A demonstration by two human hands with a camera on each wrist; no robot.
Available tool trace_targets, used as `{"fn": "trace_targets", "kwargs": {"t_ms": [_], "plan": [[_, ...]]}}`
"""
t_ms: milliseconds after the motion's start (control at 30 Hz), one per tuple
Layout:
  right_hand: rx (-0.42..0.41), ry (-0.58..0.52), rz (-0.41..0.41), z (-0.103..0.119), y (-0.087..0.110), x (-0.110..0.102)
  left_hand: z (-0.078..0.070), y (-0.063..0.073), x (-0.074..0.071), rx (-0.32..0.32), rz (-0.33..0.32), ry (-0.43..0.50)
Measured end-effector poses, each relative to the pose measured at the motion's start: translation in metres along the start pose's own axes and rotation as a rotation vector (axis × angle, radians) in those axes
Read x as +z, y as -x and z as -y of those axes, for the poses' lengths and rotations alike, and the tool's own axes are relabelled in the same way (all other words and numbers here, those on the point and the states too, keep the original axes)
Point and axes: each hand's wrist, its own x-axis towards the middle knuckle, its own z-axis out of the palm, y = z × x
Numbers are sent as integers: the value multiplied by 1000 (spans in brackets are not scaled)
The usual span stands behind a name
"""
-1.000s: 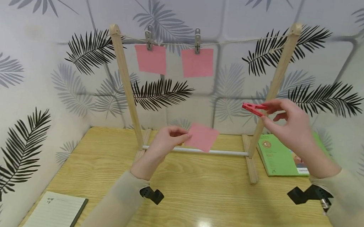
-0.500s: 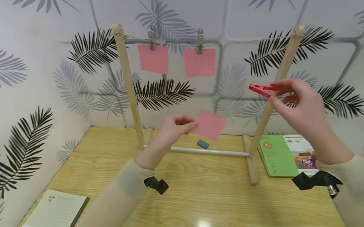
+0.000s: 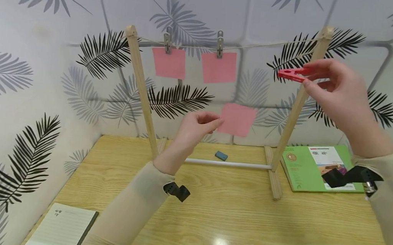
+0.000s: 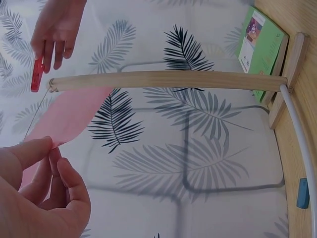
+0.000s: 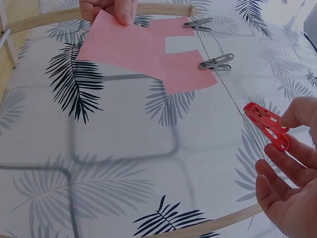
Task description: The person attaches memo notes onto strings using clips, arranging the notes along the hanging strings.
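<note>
My left hand (image 3: 197,132) pinches a pink square of paper (image 3: 237,120) by its left edge, between thumb and fingers, below the string. In the right wrist view this paper (image 5: 124,47) partly overlaps the hung ones. My right hand (image 3: 337,89) pinches a red clothespin (image 3: 292,74) by its handle ends, its nose pointing left, in front of the right post. Two more pink papers (image 3: 170,63) hang side by side from the string (image 3: 258,46), each gripped by a grey metal clip (image 3: 220,44).
A wooden frame with a left post (image 3: 143,91) and a right post (image 3: 296,107) stands on the table (image 3: 189,214), joined low by a white rod (image 3: 228,164). Behind the rod lies a small blue block (image 3: 221,155). A green book (image 3: 304,165) lies at right, a notepad (image 3: 63,225) front left.
Both hands have risen, the left bringing the pink paper up and rightward, the right lifting the red clothespin toward the string's height. The blue block and more of the green book have come into sight.
</note>
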Motion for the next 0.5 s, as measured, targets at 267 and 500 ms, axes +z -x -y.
{"fn": "trace_targets", "kwargs": {"t_ms": [267, 500], "plan": [[-17, -84, -60, 12, -21, -11, -17, -8, 10, 53, -18, 9], [-2, -128, -102, 25, -36, -19, -27, -18, 13, 87, -64, -36]]}}
